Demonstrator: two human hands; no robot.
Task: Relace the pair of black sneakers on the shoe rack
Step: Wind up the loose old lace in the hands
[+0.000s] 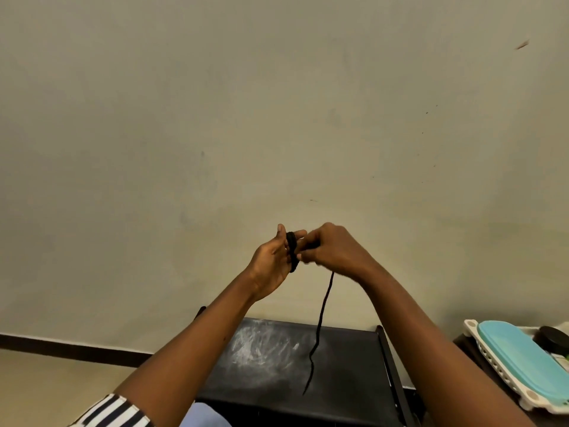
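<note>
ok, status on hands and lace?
Left hand carries black lace wound round its fingers. Right hand pinches the lace. Tail hangs over shoe rack. Sneakers not in view.

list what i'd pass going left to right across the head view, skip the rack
striped sleeve → left hand → shoelace wound round its fingers → right hand pinching the shoelace → white tray
</note>
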